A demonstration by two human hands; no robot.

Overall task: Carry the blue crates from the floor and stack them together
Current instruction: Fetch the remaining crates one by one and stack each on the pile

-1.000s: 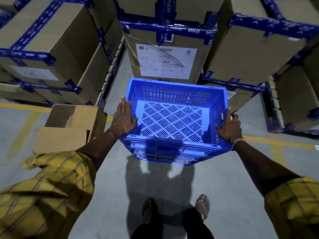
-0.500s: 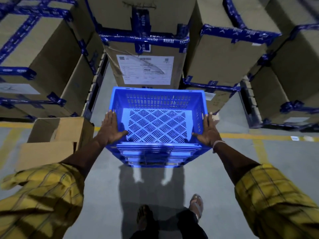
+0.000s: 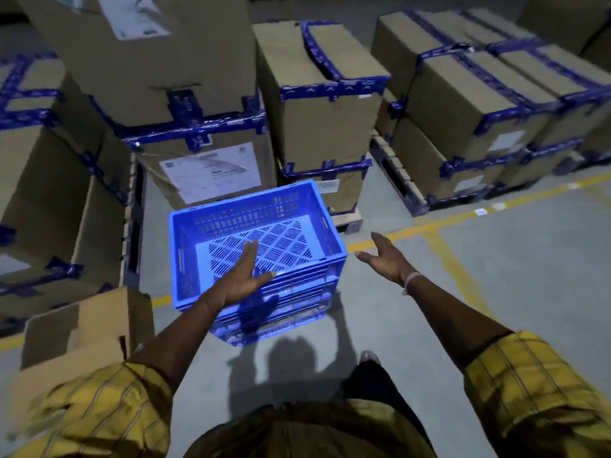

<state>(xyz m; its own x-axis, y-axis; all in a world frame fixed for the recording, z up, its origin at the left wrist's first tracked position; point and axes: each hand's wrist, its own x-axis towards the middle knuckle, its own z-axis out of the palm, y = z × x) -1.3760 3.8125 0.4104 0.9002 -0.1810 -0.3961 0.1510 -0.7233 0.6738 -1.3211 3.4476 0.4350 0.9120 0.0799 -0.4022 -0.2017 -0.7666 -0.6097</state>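
A blue slotted crate [image 3: 297, 206] sits on top of other blue crates [image 3: 291, 319] on the grey floor, in front of the taped boxes. My left hand [image 3: 243, 279] hovers over the crate's near rim, fingers stretched flat and holding nothing. To the right of the crate my right hand [image 3: 385, 259] is off it, palm open with fingers spread, a pale band on its wrist. How many crates lie under the top one is unclear.
Tall cardboard boxes with blue tape [image 3: 317, 104] stand on pallets behind and on both sides. An open cardboard box [image 3: 86, 328] sits at the left of the crates. Yellow floor lines [image 3: 453, 262] run across the grey concrete at right.
Both hands held the crate by its sides before. Now the crate rests on the stack and both hands have let go, the right one drawn away to the right.
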